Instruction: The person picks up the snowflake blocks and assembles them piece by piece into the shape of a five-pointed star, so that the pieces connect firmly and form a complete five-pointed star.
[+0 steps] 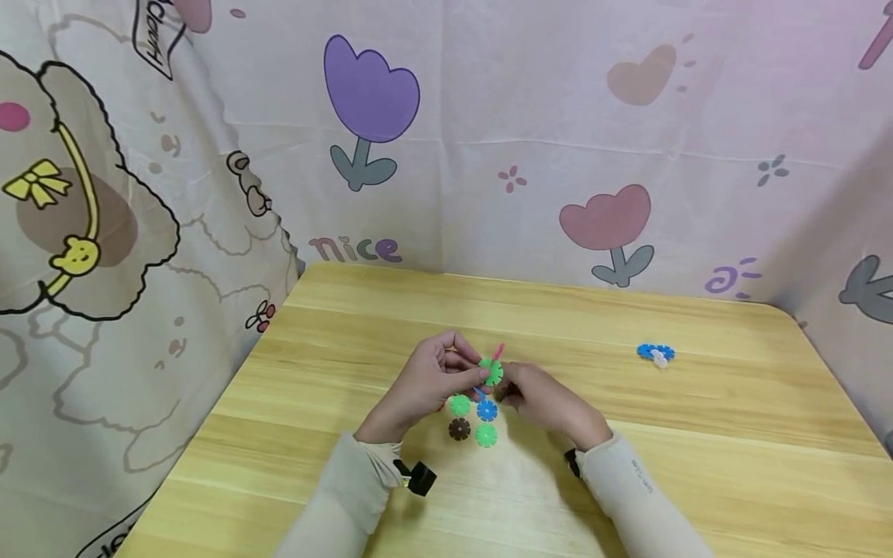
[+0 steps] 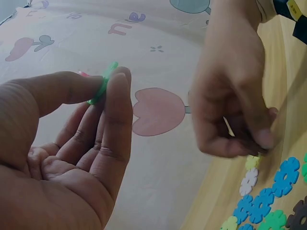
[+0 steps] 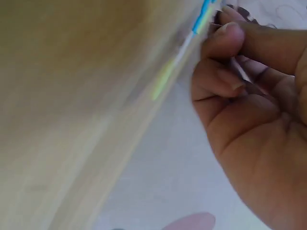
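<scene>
Pinched between the thumb and forefinger of my left hand (image 1: 436, 380) is a green notched plastic disc (image 1: 494, 373), with a pink disc (image 1: 498, 351) slotted into it on edge. Just to its right, low over the table, my right hand (image 1: 544, 395) has its fingers curled, thumb against fingertips. A dark brown notched disc (image 3: 247, 14) shows at those fingertips in the right wrist view, mostly hidden by them. Below both hands lie more discs, among them a green one (image 1: 460, 405), a blue one (image 1: 487, 411) and a brown one (image 1: 459, 428).
Blue discs (image 1: 647, 351) with a white disc (image 1: 660, 359) lie farther right on the wooden table (image 1: 732, 434). In the left wrist view, a yellow disc (image 2: 252, 162) and a white disc sit under the right hand. Patterned cloth (image 1: 481, 93) hangs behind the table and at its left.
</scene>
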### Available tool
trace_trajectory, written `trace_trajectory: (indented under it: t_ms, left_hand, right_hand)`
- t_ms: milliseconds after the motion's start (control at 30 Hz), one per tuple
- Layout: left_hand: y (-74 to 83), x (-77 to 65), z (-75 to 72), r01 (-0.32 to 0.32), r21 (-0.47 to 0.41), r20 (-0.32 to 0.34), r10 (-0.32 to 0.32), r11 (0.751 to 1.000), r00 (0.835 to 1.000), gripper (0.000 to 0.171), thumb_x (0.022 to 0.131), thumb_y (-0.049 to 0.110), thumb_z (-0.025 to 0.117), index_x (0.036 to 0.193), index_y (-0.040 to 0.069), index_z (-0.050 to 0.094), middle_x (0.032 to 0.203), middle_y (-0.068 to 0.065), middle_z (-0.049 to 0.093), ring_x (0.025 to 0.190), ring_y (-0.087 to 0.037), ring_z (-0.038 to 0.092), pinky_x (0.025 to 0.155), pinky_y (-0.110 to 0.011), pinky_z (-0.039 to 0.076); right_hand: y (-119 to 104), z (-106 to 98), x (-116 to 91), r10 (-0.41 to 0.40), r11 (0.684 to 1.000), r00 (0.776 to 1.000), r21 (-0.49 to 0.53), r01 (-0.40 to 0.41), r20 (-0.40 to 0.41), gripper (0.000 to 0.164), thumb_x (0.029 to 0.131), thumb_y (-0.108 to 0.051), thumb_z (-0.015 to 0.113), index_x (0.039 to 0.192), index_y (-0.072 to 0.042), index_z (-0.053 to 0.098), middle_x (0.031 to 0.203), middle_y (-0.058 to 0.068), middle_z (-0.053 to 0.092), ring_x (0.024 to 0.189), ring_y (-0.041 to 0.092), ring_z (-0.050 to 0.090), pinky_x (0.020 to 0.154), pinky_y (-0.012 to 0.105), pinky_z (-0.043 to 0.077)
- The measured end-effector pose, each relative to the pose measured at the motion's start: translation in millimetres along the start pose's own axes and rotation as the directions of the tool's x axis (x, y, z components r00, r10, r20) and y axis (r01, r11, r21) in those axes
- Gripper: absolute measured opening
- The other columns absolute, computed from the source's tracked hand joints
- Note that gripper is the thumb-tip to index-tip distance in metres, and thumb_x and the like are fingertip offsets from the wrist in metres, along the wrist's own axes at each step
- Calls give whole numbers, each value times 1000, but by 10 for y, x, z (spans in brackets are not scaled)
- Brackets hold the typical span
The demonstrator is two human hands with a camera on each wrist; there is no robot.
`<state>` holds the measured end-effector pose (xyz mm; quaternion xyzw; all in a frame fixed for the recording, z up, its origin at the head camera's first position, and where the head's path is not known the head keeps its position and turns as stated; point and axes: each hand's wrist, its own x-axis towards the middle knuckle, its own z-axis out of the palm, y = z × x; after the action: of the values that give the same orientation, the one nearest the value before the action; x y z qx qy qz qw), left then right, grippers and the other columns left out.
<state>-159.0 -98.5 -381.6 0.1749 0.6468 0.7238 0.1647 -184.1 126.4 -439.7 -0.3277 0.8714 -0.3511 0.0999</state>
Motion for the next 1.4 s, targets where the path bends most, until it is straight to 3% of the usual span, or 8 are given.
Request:
trace_trajectory:
  t_ms: [167, 267, 433, 567, 867, 1133, 1233, 1400]
  left_hand:
    - [-3, -4, 4, -11, -20, -10, 10, 1000, 1000, 16, 97, -6, 67, 108, -7, 56, 91, -17, 75, 77, -23, 75, 71, -34, 64]
    - [-13, -5, 1, -12, -33, -13, 12, 999, 1000, 19, 97, -6, 67, 112, -7, 56, 90, -15, 75, 76, -22, 75, 72, -35, 64]
    - [-37, 18, 14, -16, -37, 2, 16, 999, 1000, 21, 98, -4, 67, 117, -7, 58, 90, -13, 74, 76, -20, 74, 73, -35, 64]
    - [-56, 36, 37, -35, -35, 9, 35, 999, 999, 19, 98, -4, 66, 117, -8, 60, 92, -13, 73, 77, -19, 74, 75, -38, 64]
    - [-72, 27, 70, -45, -25, -18, 45, 999, 999, 21, 99, -2, 67, 119, -7, 62, 98, -26, 70, 78, -24, 74, 77, -39, 64]
    - [-95, 37, 91, -46, -6, -20, 46, 999, 999, 18, 100, 0, 66, 118, -6, 63, 93, -17, 72, 77, -25, 73, 77, -39, 64]
    - [-100, 42, 109, -47, -7, -40, 47, 999, 998, 16, 100, 0, 66, 115, -6, 65, 90, -17, 71, 71, -19, 71, 73, -35, 64]
    - [-70, 38, 123, -45, -29, -86, 42, 999, 995, 24, 101, 0, 65, 123, -6, 63, 88, -13, 71, 68, -17, 70, 70, -34, 64]
  right_hand:
    - [-122, -151, -107, -80, 996, 989, 34, 85, -121, 19, 95, 11, 66, 97, -8, 68, 86, 3, 69, 71, 14, 63, 62, 28, 57]
    - [-231, -252, -197, -138, 985, 967, 67, 156, -216, 22, 94, 10, 69, 93, -13, 67, 82, -3, 67, 64, 13, 62, 54, 26, 53]
    - [-393, -345, -319, -272, 955, 862, -14, 295, -428, 27, 88, 9, 77, 92, -17, 73, 88, -9, 65, 69, 8, 57, 57, 21, 49]
    - [-456, -354, -359, -276, 949, 788, -25, 315, -551, 23, 86, 10, 78, 93, -12, 76, 91, -5, 68, 73, 9, 57, 62, 18, 48]
    - [-430, -299, -371, -217, 932, 785, 117, 344, -581, 22, 88, 12, 75, 94, -9, 76, 88, 3, 71, 66, 13, 65, 60, 21, 56]
    - [-423, -272, -385, -215, 923, 782, 140, 359, -585, 25, 88, 15, 73, 95, -8, 76, 90, 3, 72, 69, 16, 68, 64, 24, 59]
    - [-431, -271, -367, -259, 922, 764, 85, 378, -591, 26, 86, 17, 74, 94, -8, 77, 91, 2, 71, 69, 15, 66, 63, 21, 57]
    - [-458, -282, -306, -353, 910, 705, -52, 411, -614, 26, 82, 16, 78, 92, -8, 77, 89, 1, 72, 71, 12, 65, 65, 16, 54]
